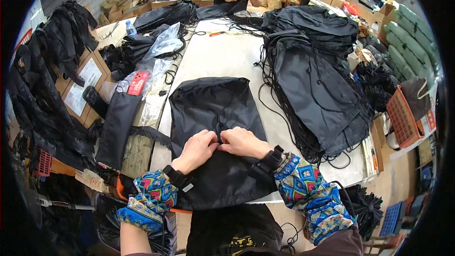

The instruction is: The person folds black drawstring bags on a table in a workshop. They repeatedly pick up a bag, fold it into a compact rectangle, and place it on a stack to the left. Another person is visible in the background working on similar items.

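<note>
Tabletop (215, 57) is giving me pale room beyond the work, while heaped black bags (313, 90) are lining its right side. On my feed, the single black bag (215, 92) is lying at the near edge. Rightward, a red basket (402, 119) is holding dark cloth (415, 97). Left hand (196, 148) and right hand (242, 142) are pinching the single bag's middle.

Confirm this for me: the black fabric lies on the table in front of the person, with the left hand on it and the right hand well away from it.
Not quite: the head view shows the right hand also on the black fabric, right beside the left hand. The rest stands.
</note>
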`<state>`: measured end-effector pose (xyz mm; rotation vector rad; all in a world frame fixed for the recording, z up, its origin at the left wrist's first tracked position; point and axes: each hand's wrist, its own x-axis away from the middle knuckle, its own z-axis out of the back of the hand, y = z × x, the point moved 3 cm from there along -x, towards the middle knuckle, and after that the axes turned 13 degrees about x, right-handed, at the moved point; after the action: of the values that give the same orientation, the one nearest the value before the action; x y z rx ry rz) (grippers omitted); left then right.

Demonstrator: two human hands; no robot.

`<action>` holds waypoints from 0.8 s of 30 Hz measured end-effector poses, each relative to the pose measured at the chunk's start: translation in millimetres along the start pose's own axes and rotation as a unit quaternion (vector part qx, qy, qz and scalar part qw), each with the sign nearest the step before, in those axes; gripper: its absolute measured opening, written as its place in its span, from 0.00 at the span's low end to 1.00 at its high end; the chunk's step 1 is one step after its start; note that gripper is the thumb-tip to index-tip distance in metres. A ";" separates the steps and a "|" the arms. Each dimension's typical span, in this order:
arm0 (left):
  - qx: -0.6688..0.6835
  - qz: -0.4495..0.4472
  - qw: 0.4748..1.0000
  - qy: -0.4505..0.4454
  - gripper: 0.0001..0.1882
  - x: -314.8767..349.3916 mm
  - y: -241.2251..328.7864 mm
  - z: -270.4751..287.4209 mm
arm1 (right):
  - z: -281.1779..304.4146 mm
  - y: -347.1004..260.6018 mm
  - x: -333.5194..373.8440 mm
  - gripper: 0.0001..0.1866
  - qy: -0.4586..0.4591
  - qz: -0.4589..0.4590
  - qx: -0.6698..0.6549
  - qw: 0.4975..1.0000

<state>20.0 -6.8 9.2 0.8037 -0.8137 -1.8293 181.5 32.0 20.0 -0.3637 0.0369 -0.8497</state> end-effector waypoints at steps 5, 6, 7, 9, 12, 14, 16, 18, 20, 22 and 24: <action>-0.052 0.042 0.969 0.239 0.14 3.1 -1.3 53.9 | 54.4 37.9 16.0 0.20 0.093 -0.162 -0.125 0.974; -0.077 0.059 0.948 0.304 0.17 -0.7 -20.3 71.3 | 54.4 57.1 16.8 0.20 0.198 -0.194 -0.131 0.952; -0.067 0.100 0.927 0.355 0.19 -8.0 -48.4 83.6 | 49.8 80.3 14.7 0.22 0.301 -0.224 -0.136 0.917; 0.173 0.292 0.899 0.278 0.18 -19.3 -48.5 94.6 | 36.4 111.5 -0.1 0.21 0.235 -0.250 -0.251 0.905; 0.272 0.348 0.877 0.190 0.14 -25.2 -99.9 98.3 | 23.4 127.3 -22.0 0.16 0.100 -0.222 -0.443 0.863; 0.365 0.299 0.858 0.200 0.11 -20.3 -108.7 91.4 | 24.2 117.3 -15.6 0.13 0.133 -0.246 -0.510 0.813; 0.405 0.238 0.861 0.195 0.09 -15.8 -110.4 89.7 | 13.3 126.8 -11.4 0.08 0.171 -0.219 -0.579 0.766; 0.353 0.260 0.890 0.127 0.11 -9.5 -105.3 87.9 | 9.2 139.8 -2.8 0.08 0.158 -0.199 -0.492 0.833; 0.182 0.219 0.951 0.123 0.13 -3.5 -92.0 101.7 | 15.1 127.4 -0.7 0.09 0.149 -0.174 -0.448 0.864; -0.045 0.074 0.981 0.176 0.13 1.6 -88.0 115.7 | 14.4 125.1 -2.9 0.07 0.139 -0.171 -0.424 0.879; 0.134 0.026 0.966 0.221 0.14 -11.0 -42.0 107.1 | 12.8 128.3 -2.6 0.05 0.150 -0.172 -0.419 0.879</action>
<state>-83.0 37.3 37.5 1.2953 -0.7860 -1.4284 275.3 115.1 -10.5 -1.0741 0.6657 -1.2147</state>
